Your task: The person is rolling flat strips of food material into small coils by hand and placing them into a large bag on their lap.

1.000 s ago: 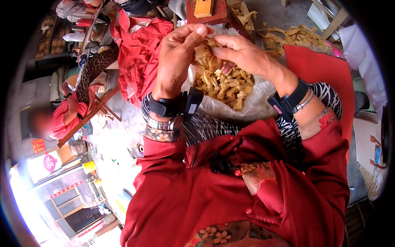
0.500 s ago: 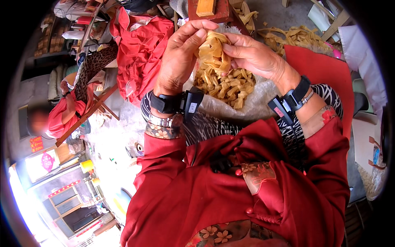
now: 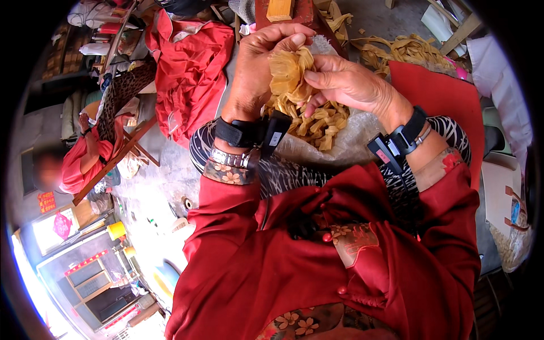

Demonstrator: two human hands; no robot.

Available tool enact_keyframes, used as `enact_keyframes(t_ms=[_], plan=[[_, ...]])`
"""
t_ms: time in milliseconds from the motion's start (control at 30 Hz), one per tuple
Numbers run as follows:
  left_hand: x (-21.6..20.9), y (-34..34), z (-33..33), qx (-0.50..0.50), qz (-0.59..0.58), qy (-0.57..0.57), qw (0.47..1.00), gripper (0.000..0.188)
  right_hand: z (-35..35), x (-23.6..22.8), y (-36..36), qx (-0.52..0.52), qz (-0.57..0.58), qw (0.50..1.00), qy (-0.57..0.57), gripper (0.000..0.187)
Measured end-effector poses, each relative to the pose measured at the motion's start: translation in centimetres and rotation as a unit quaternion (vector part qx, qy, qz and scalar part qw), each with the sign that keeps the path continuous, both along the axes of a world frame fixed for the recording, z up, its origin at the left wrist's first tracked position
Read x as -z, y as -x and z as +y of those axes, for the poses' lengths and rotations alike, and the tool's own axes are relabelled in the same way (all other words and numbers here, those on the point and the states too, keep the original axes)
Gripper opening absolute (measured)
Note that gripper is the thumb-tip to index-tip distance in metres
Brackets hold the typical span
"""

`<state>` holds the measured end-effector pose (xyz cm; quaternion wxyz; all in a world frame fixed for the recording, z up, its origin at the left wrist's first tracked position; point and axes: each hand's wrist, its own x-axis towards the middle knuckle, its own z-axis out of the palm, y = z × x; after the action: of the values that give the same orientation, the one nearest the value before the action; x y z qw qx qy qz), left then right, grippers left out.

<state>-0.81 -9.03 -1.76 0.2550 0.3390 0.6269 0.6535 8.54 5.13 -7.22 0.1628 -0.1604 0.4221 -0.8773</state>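
Observation:
Above a clear plastic bag (image 3: 361,131), both my hands hold a tan, translucent, crumpled strip of what looks like tofu skin (image 3: 289,72). My left hand (image 3: 258,59) is closed, thumb and fingers pinching the strip's upper end. From the other side, my right hand (image 3: 351,82) pinches its edge between thumb and forefinger, with the lower fingers loosely curled. Beneath the hands, the open bag holds a heap of knotted tan strips (image 3: 323,126), partly hidden by the strip and my left hand.
A red stool (image 3: 309,16) with a wooden block (image 3: 280,9) stands ahead. Loose tan strips (image 3: 405,50) lie at the far right, beside a red sheet (image 3: 439,93). Red cloth (image 3: 190,73) hangs at the left; beyond it another person (image 3: 85,158) sits near a wooden frame.
My left hand has shifted slightly right and down, its fingers curling further over the strip. The strip's crumpled part sits a little lower and is turned. My right hand keeps its pinch.

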Motion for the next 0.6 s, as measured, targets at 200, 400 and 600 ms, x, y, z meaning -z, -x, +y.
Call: enact_keyframes(t_ms=[200, 400, 600], plan=[[-0.4, -1.4, -0.7, 0.031, -0.032, -0.001, 0.999, 0.026, 0.4, 0.7, 0.4, -0.018, -0.011, 0.994, 0.106, 0.029], [-0.6, -1.6, -1.5, 0.066, -0.013, 0.011, 0.998, 0.051, 0.5, 0.9, 0.8, -0.004, -0.020, 0.986, 0.166, 0.032], [0.8, -1.6, -1.7, 0.125, -0.144, -0.078, 0.979, 0.070, 0.4, 0.7, 0.7, 0.023, -0.047, 0.986, 0.158, 0.032]])
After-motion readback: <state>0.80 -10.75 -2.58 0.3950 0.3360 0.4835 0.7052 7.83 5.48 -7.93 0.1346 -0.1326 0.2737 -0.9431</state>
